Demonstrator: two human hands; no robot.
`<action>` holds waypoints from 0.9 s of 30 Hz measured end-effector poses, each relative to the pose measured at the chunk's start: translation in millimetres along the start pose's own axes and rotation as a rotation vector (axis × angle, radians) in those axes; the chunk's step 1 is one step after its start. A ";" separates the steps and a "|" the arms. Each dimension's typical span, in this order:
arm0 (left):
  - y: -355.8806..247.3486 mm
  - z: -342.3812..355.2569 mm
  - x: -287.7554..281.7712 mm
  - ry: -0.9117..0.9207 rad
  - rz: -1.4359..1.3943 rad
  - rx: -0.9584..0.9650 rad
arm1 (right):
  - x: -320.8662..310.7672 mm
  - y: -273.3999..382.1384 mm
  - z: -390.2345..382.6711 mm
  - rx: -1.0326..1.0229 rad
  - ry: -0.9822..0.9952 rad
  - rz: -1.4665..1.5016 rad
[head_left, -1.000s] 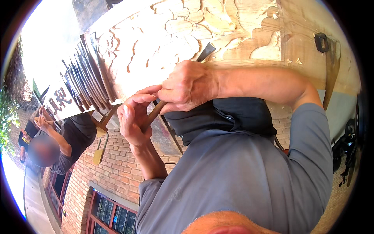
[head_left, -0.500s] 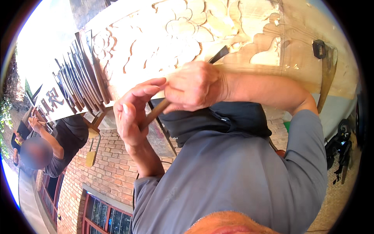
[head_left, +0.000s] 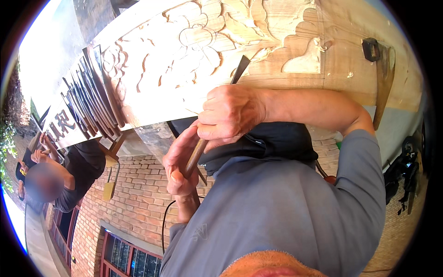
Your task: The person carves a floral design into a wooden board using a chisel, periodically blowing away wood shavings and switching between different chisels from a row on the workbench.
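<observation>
Dark-bladed chisel [head_left: 240, 69] with brown wooden handle [head_left: 196, 156], clenched in right hand [head_left: 232, 113]. Left hand [head_left: 177, 159] cupped against handle, its grip indeterminable. Beyond: pale carved wooden panel [head_left: 258, 44].

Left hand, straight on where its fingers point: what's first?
Likely the right hand, closed around the brown wooden-handled chisel with a dark flared blade. The left hand's fingers end right by it; depth leaves contact unclear.
</observation>
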State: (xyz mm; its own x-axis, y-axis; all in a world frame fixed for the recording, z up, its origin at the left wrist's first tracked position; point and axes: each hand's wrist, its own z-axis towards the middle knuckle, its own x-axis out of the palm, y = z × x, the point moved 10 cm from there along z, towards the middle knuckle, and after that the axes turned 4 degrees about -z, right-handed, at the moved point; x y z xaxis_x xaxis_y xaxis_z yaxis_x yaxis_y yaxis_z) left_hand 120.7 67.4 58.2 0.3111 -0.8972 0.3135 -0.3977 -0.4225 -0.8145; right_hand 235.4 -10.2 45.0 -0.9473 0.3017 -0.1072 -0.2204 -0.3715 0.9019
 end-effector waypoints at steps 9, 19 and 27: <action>0.0 7.8 -0.2 -0.106 0.038 -0.018 | 9.4 -11.1 -6.5 -0.088 -0.080 -0.211; -17.0 33.9 3.8 -0.017 0.150 -0.007 | -15.6 -8.5 0.3 -0.009 -0.139 -0.171; -16.7 51.4 1.4 0.037 0.075 -0.065 | -33.5 -10.4 -3.4 -0.077 -0.300 -0.248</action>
State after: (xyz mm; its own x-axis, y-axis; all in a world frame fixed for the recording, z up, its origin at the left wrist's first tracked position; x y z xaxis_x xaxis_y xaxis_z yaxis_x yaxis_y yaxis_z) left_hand 172.2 79.9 47.1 0.2470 -0.9302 0.2715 -0.4744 -0.3604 -0.8031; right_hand 268.6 -19.4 37.8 -0.7555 0.6298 -0.1806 -0.4618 -0.3163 0.8287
